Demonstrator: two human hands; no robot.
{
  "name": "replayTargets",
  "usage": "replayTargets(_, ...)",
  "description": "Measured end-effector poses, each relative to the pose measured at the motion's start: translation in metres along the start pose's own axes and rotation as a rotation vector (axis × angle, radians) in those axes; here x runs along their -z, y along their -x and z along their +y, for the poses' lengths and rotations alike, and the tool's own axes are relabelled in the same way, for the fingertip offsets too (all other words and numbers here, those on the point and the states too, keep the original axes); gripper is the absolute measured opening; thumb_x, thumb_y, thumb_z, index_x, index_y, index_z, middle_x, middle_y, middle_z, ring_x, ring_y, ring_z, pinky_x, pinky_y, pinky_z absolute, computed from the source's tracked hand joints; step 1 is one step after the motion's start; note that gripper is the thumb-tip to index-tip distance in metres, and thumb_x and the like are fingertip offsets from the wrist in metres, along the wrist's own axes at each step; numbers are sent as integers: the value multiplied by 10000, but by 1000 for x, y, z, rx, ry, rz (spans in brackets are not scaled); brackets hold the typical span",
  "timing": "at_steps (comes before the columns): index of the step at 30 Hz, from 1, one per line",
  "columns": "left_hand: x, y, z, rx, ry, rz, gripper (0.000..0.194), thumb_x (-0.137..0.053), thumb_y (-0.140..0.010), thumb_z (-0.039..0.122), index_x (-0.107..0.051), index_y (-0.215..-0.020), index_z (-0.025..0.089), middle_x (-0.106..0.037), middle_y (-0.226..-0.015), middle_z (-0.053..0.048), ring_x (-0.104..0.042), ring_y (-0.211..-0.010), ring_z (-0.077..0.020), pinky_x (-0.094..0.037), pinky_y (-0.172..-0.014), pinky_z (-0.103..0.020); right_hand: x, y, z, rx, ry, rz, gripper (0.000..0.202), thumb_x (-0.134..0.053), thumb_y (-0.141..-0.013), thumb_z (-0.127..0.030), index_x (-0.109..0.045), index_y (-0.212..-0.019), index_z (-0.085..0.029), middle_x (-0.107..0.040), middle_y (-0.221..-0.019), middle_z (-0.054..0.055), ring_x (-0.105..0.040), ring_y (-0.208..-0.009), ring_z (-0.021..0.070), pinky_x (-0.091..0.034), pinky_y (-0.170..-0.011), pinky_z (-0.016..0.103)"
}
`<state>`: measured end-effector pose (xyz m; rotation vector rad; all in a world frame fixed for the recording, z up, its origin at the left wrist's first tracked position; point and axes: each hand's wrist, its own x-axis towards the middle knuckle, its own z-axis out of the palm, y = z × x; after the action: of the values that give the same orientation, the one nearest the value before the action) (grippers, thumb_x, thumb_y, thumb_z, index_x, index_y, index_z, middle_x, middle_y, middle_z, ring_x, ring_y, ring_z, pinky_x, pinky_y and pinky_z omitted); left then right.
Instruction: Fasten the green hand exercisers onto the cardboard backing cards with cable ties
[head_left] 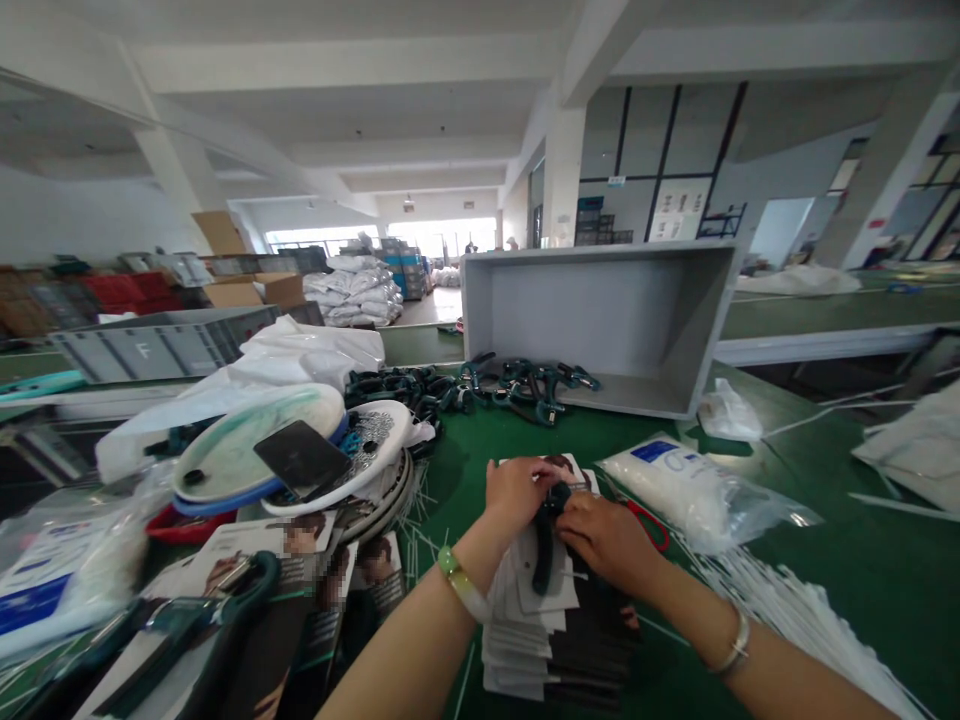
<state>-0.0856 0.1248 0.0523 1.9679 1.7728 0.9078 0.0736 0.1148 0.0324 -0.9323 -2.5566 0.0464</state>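
My left hand [517,492] and my right hand [609,540] meet over a pair of dark green pruning shears [543,555]. Both hands have their fingers closed on its upper end; its handle points down towards me. Beneath the shears lies a stack of printed backing cards [517,645], white on the left and black on the right. A thin white tie end [576,575] sticks out beside the handle. Fingers hide the head of the shears. Just right of my right hand is a red loop handle [649,525], perhaps of scissors.
A grey crate [592,310] lies tipped on its side, with a pile of shears [517,385] at its mouth. Right are a bag of white ties [686,490] and loose ties [810,620]. Left are stacked round lids [225,450], a phone [301,458] and carded shears [187,620].
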Motion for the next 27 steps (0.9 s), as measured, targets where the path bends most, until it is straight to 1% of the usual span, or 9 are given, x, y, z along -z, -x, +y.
replayTargets(3,1,11,-3,-101,-36,-26,137,-565,-766,285,-696,-787,322,-709,-899,15,-595,-915,-217,-194,-998,-492,-4,2,0,-103,-235,141,164,-483,-847,-239,-622,-773,-197,-619,-814,29,-580,-802,155,-448,-737,274)
replayTargets(5,1,18,-7,-172,-85,-35,133,-573,-760,272,-692,-793,321,-705,-880,11,-591,-903,-219,-177,-993,-516,-5,2,-3,-179,-343,188,178,-499,-837,-284,-610,-730,-196,-616,-789,24,-583,-808,165,-448,-739,282)
replayTargets(7,0,23,-10,-213,-123,-27,145,-558,-773,277,-685,-831,317,-700,-891,0,-587,-902,-221,-189,-980,-526,-7,3,-7,-257,-426,195,206,-517,-817,-328,-608,-690,-193,-613,-751,20,-587,-782,174,-448,-713,280)
replayTargets(11,-2,29,-15,-231,-145,-11,156,-531,-798,295,-676,-857,301,-695,-898,-3,-587,-896,-210,-212,-976,-508,-15,6,-11,-444,-572,148,277,-515,-793,-413,-638,-706,-181,-599,-645,2,-551,-598,151,-423,-563,249)
replayTargets(14,-3,29,-18,-233,-156,-13,156,-527,-806,283,-671,-863,302,-696,-899,11,-589,-890,-196,-231,-974,-484,-20,10,-10,-527,-607,164,308,-540,-760,-454,-651,-705,-172,-607,-637,5,-538,-582,147,-409,-546,242)
replayTargets(17,-4,28,-19,-255,-178,-13,155,-523,-813,271,-664,-866,304,-696,-890,26,-591,-877,-183,-238,-975,-471,-21,11,-10,-535,-611,181,304,-555,-742,-458,-652,-693,-174,-621,-653,10,-549,-602,152,-410,-560,242)
replayTargets(21,-4,29,-19,-302,-207,-16,158,-526,-814,256,-659,-881,308,-694,-896,30,-590,-879,-175,-219,-990,-471,-19,11,-12,-514,-610,185,286,-544,-754,-441,-650,-694,-182,-624,-662,11,-553,-605,154,-410,-564,246)
replayTargets(27,-7,29,-20,-339,-180,-7,174,-522,-812,239,-667,-880,308,-699,-882,27,-595,-873,-172,-227,-991,-454,-16,10,-14,-493,-603,193,258,-557,-752,-412,-638,-666,-182,-600,-635,5,-540,-583,144,-405,-547,243)
